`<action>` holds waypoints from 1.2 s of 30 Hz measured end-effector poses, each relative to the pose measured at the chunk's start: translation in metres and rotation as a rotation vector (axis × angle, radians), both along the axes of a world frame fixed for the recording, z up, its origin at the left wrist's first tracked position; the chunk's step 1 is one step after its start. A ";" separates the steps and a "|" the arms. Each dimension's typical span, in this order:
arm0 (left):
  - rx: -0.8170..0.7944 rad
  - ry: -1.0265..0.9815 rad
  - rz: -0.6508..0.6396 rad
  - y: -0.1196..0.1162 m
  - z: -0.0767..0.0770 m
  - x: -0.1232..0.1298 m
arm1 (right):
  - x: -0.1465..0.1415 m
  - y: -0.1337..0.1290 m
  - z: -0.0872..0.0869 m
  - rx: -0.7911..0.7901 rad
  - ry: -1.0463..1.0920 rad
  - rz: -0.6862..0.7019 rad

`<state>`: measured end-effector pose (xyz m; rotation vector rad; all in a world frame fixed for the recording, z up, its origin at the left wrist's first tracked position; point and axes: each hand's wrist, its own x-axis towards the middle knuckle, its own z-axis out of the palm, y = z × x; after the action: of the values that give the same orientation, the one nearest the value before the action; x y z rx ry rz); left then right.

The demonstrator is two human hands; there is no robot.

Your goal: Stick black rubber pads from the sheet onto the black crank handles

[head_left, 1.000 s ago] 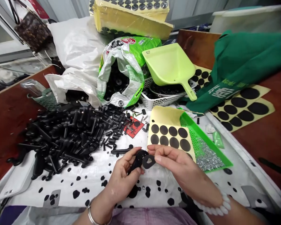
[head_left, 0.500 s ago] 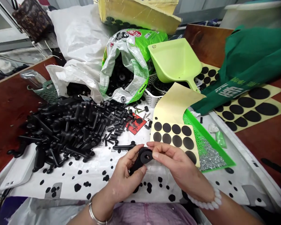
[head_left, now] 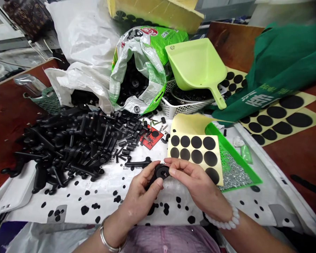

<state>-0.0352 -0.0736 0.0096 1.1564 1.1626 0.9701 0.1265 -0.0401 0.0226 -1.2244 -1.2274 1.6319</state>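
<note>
My left hand [head_left: 143, 193] is wrapped round a black crank handle [head_left: 162, 171], its round end facing up with a small hole in the middle. At the rim of that round end, my right hand [head_left: 197, 182] pinches with thumb and fingertips; whether a thin piece lies between them I cannot tell. Most of the handle's arm is hidden in the left palm. Just beyond the hands lies another black crank handle [head_left: 138, 164]. A yellow backing sheet with round black stickers [head_left: 196, 141] lies past the right hand.
A big pile of black handles [head_left: 76, 144] covers the left. Behind stand an open green-and-white bag [head_left: 158, 70], a white basket [head_left: 171, 109] and a light green dustpan [head_left: 200, 66]. At right, a green tray [head_left: 252, 175] holds small metal parts. Black spots dot the white table cover [head_left: 107, 196].
The view has shifted slightly. The sticker sheet's raised backing flap has dropped lower, uncovering more of the white basket. Both hands stay on the handle, whose round end is tilted a little differently.
</note>
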 end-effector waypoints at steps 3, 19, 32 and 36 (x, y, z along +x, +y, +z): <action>-0.016 0.022 0.017 0.001 -0.001 0.001 | -0.002 0.001 0.000 0.000 -0.035 -0.006; -0.070 0.045 0.068 0.003 -0.003 0.004 | -0.010 -0.004 -0.009 0.415 -0.335 -0.134; -0.143 -0.146 0.160 0.004 -0.005 -0.003 | -0.012 0.005 0.005 0.123 0.019 0.122; -0.166 -0.180 0.157 0.005 -0.004 -0.001 | -0.011 -0.004 0.007 0.216 -0.128 0.167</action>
<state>-0.0358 -0.0687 0.0061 0.8379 1.1770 1.0527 0.1155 -0.0444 0.0294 -1.1295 -1.5788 1.5078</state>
